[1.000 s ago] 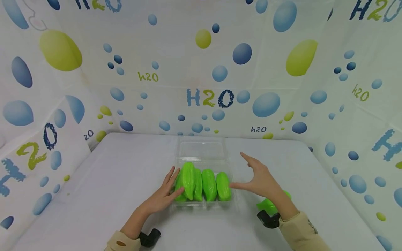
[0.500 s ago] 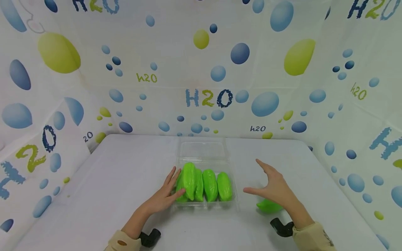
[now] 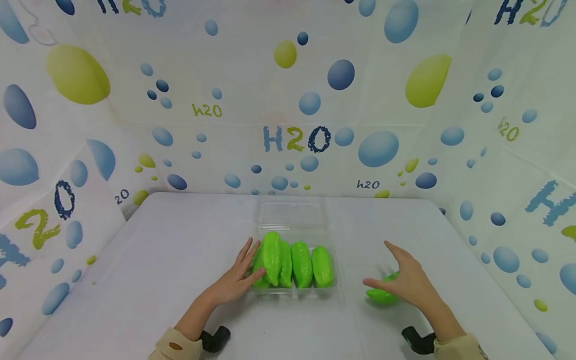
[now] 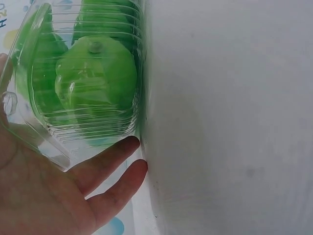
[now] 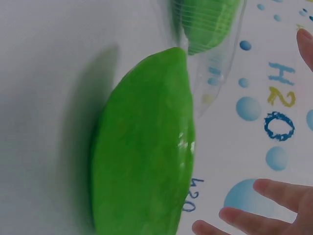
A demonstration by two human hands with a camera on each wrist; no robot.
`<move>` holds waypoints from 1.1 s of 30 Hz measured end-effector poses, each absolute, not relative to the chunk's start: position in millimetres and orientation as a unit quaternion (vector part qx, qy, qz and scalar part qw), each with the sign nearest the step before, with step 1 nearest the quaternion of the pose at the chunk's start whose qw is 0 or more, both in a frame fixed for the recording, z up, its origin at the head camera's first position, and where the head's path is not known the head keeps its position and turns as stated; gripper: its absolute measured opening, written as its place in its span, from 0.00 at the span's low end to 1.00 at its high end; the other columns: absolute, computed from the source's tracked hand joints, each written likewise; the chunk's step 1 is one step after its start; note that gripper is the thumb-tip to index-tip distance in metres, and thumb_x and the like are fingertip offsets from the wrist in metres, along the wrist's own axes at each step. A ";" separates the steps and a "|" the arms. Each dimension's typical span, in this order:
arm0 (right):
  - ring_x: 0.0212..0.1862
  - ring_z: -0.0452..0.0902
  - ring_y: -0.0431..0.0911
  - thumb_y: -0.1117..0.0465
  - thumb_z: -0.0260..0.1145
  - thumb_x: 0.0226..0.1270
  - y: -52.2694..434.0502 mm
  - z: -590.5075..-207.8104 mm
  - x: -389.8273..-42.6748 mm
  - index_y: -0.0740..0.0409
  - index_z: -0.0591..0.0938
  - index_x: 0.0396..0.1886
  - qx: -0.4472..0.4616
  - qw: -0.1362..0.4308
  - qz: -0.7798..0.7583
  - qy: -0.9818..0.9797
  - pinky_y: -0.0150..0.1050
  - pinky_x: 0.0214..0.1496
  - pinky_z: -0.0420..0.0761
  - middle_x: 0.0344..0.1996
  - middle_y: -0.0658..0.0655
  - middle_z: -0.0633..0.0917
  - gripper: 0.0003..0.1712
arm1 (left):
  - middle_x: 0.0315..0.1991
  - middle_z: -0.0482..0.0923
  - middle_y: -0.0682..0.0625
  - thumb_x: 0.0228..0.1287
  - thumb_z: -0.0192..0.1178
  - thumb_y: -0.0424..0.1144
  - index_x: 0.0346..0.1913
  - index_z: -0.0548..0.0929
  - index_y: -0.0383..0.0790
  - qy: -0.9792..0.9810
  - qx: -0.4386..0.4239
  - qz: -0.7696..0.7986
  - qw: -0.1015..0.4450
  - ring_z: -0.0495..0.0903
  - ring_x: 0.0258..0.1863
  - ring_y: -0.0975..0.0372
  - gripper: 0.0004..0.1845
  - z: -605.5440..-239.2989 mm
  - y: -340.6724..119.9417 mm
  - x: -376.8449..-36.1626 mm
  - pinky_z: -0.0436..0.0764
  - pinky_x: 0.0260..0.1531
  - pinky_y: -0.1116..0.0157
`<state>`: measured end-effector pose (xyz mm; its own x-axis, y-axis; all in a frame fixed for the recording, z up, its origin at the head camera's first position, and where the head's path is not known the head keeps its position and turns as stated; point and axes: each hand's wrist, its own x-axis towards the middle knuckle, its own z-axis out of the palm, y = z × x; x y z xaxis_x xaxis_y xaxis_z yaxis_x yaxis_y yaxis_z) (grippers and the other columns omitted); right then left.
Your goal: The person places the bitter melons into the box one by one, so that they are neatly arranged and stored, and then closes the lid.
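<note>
- Now the right hand point(image 3: 407, 280) sits at about 4 o'clock from the clear tray point(image 3: 294, 295), well away from it; a second ago it hovered right at the tray's right edge, so it has swung outward and down toward the loose green pepper point(image 3: 382, 295).
- Its fingers point(image 3: 396, 252) are spread and fairly straight, arched over that pepper and clamped on nothing; from the head view I cannot tell whether the palm already touches it. In the right wrist view the pepper point(image 5: 146, 147) lies on the surface just under the hand, with the fingertips point(image 5: 244, 218) apart and clear of it.
- The left hand point(image 3: 234, 282) lies as it did in both earlier pictures, at 9 o'clock of the tray, fingers straight and slightly apart, pressed flat against the tray's left wall. The left wrist view shows the fingers point(image 4: 110, 164) along the ribbed plastic wall point(image 4: 88, 132), steadying it rather than gripping.
- The tray's contents are unchanged: four green peppers point(image 3: 292, 262) packed side by side, its open lid point(image 3: 290, 215) lying flat at 12 o'clock.
- My reading: the right hand has turned from the filled tray to the one pepper outside it, at 3 to 4 o'clock, while the left keeps the tray from sliding on the white surface point(image 3: 180, 235).
</note>
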<state>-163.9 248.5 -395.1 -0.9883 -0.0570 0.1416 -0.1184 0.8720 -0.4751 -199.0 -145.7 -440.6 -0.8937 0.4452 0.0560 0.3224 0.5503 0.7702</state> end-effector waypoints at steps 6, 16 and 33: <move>0.62 0.56 0.67 0.30 0.70 0.38 256.6 -400.3 -160.1 0.67 0.58 0.68 0.024 0.047 0.245 -0.968 0.65 0.54 0.63 0.62 0.73 0.63 0.65 | 0.72 0.26 0.44 0.69 0.47 0.51 0.73 0.38 0.45 0.876 0.223 0.422 0.077 0.37 0.69 0.44 0.39 -440.0 -144.9 -200.1 0.56 0.56 0.39; 0.57 0.59 0.73 0.29 0.69 0.36 265.7 -412.1 -156.1 0.71 0.57 0.66 -0.011 0.039 0.213 -0.976 0.67 0.50 0.65 0.59 0.78 0.62 0.67 | 0.72 0.26 0.43 0.69 0.47 0.52 0.73 0.38 0.46 0.878 0.223 0.418 0.071 0.38 0.69 0.44 0.39 -441.1 -144.0 -201.5 0.55 0.56 0.38; 0.55 0.61 0.75 0.25 0.67 0.32 263.8 -427.8 -155.0 0.76 0.56 0.65 -0.055 -0.017 0.205 -0.977 0.66 0.49 0.67 0.56 0.83 0.61 0.73 | 0.72 0.27 0.43 0.68 0.49 0.51 0.73 0.39 0.46 0.873 0.231 0.424 0.073 0.39 0.68 0.44 0.40 -443.1 -144.2 -202.4 0.56 0.56 0.39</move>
<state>-155.0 263.8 -427.8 -0.9935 0.1001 -0.0550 0.1138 0.9098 -0.3991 -202.4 -144.2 -443.1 -0.8829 0.4646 0.0673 0.3400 0.5339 0.7742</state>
